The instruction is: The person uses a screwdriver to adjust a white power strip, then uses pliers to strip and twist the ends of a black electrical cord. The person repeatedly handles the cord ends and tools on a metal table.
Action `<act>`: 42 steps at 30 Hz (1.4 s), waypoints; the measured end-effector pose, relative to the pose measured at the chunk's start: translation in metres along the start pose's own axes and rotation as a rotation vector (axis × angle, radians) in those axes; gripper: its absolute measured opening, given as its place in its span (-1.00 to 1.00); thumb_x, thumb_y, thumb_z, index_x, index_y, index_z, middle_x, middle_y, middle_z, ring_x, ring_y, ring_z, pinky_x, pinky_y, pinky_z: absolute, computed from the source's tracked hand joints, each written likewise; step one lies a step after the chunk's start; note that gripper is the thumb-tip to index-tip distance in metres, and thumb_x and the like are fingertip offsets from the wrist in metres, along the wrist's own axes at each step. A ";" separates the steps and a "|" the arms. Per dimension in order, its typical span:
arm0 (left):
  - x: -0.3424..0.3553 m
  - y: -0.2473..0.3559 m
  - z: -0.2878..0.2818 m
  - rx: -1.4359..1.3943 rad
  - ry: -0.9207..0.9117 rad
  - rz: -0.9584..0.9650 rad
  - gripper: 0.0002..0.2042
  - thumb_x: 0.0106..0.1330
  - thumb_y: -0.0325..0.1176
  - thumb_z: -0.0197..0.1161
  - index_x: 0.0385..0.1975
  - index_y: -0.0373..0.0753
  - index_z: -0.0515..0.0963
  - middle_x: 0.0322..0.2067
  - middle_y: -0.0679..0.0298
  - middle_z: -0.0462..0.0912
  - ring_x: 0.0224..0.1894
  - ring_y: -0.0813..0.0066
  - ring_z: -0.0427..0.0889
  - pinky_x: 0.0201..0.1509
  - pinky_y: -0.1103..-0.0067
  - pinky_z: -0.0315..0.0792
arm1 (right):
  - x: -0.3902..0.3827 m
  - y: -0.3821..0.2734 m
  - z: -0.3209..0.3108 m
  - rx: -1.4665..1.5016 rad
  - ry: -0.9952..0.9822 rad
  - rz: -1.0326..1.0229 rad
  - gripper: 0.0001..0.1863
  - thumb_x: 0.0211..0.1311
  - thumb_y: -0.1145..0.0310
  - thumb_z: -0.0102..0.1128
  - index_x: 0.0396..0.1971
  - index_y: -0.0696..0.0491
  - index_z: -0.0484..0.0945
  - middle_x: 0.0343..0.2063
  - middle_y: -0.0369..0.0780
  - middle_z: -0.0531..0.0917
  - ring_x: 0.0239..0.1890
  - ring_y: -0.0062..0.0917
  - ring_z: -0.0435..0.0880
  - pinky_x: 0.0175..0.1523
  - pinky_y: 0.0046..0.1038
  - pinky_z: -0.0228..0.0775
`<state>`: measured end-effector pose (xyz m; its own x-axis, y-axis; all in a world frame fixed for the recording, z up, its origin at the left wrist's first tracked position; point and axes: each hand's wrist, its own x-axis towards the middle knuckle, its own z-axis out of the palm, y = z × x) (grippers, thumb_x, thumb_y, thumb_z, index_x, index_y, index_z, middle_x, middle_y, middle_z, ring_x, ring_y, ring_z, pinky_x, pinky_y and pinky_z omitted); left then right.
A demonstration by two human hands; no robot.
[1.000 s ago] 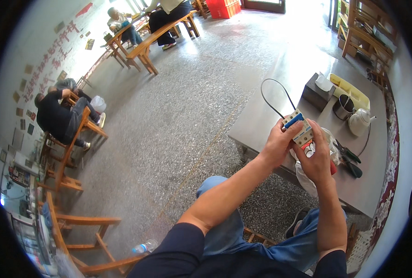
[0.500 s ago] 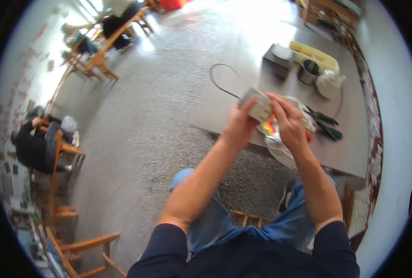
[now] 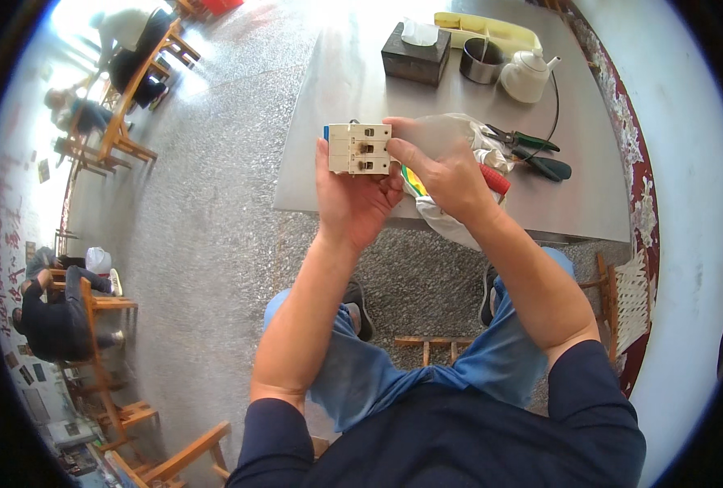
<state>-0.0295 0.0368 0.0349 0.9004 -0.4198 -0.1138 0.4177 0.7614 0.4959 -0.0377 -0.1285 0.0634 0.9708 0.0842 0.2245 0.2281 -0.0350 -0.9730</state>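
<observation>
My left hand (image 3: 349, 203) holds a white circuit breaker (image 3: 360, 150) up over the table's near edge, thumb along its left side and fingers below. Three terminal openings face me, and dark scorching surrounds the middle one. A blue strip runs down its left edge. My right hand (image 3: 451, 175) is at the breaker's right edge, with thumb and index finger stretched out and apart, their tips at the casing. Motion smears its other fingers. Under the right hand lies a crumpled white plastic bag (image 3: 447, 220) with yellow and green print. A red ribbed handle (image 3: 494, 179) sticks out beside it.
Pliers with dark green handles (image 3: 544, 167) lie right of the bag on the metal table (image 3: 312, 163). Farther back are a tissue box (image 3: 416, 55), a metal cup (image 3: 482, 63), a white teapot (image 3: 526, 77) and a yellow tray (image 3: 499, 34). People sit on wooden chairs at left.
The breaker has moved left and turned so its terminal side faces me. My right hand's fingers have spread at its right edge. The view has shifted, showing more of the table.
</observation>
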 end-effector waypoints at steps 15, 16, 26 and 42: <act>0.003 -0.007 -0.005 -0.021 -0.107 -0.008 -0.31 0.54 0.21 -0.29 0.24 -0.32 0.41 0.12 0.02 0.58 -0.12 0.41 0.71 -0.19 0.53 0.69 | -0.003 -0.004 0.002 0.025 0.016 -0.080 -0.64 0.31 0.35 0.36 0.07 0.13 0.66 -0.22 -0.18 0.71 -0.23 -0.55 0.69 -0.10 -0.50 0.58; 0.004 -0.007 -0.008 -0.029 -0.137 -0.011 -0.31 0.54 0.21 -0.29 0.24 -0.32 0.40 0.13 0.01 0.57 -0.11 0.40 0.71 -0.19 0.54 0.69 | -0.003 -0.004 0.002 0.030 0.018 -0.083 -0.64 0.30 0.35 0.36 0.07 0.13 0.66 -0.22 -0.19 0.71 -0.24 -0.54 0.69 -0.10 -0.49 0.58; -0.002 -0.013 0.011 0.127 0.041 0.089 -0.23 0.48 0.37 -0.25 0.28 -0.25 0.37 0.15 0.14 0.54 0.15 0.34 0.56 0.15 0.41 0.56 | -0.006 -0.001 0.008 -0.158 0.068 -0.140 -0.56 0.39 0.30 0.27 0.16 0.22 0.53 -0.18 -0.16 0.69 -0.11 -0.52 0.65 -0.04 -0.46 0.54; -0.006 -0.017 0.010 0.472 0.155 0.336 -0.43 0.46 0.21 0.12 0.04 -0.26 0.49 -0.22 0.29 0.63 -0.30 0.59 0.53 -0.22 0.61 0.44 | 0.002 0.009 0.002 0.177 0.058 0.064 -0.60 0.58 0.25 0.00 0.15 0.23 0.56 -0.26 -0.26 0.70 -0.24 -0.65 0.62 -0.12 -0.53 0.52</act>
<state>-0.0431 0.0217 0.0357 0.9959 -0.0898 0.0083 0.0401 0.5236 0.8510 -0.0341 -0.1264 0.0546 0.9867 0.0294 0.1598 0.1543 0.1380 -0.9783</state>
